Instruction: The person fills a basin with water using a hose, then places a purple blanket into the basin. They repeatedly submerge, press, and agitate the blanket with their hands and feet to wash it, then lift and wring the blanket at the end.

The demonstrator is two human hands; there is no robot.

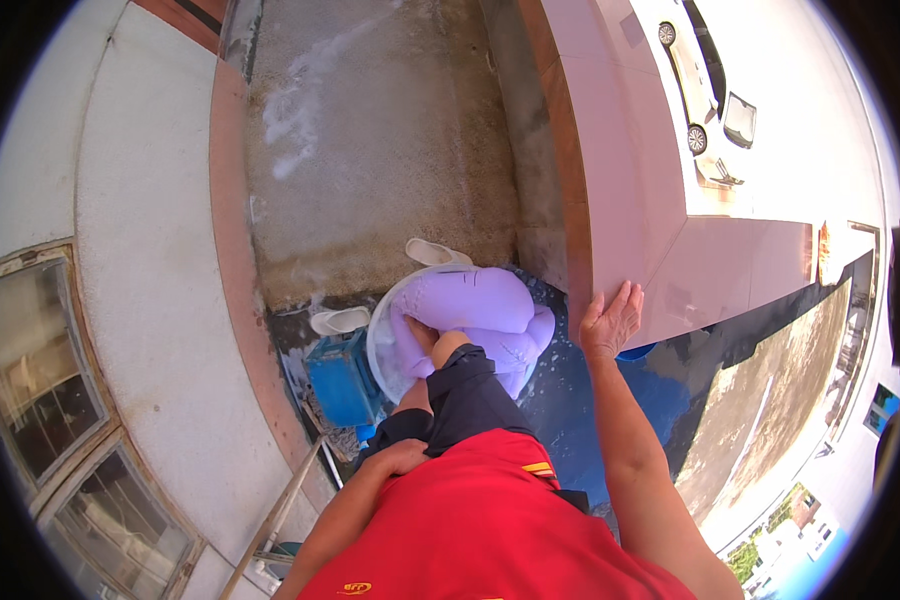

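A bulky lavender padded textile, perhaps a quilt, fills a round white tub holding suds. My bare legs go down into this tub, and folds of the textile hide my feet. My right hand lies on the pink tiled top of a low wall, thumb apart from the fingers, holding nothing. My left hand touches my dark shorts at the upper thigh. Its fingertips are hard to make out, so I cannot tell whether it grips the cloth.
White slippers lie beside the tub. A blue plastic crate stands at its left. Suds streak the wet concrete floor. A white wall with windows runs along the left. Beyond the low wall a car is parked.
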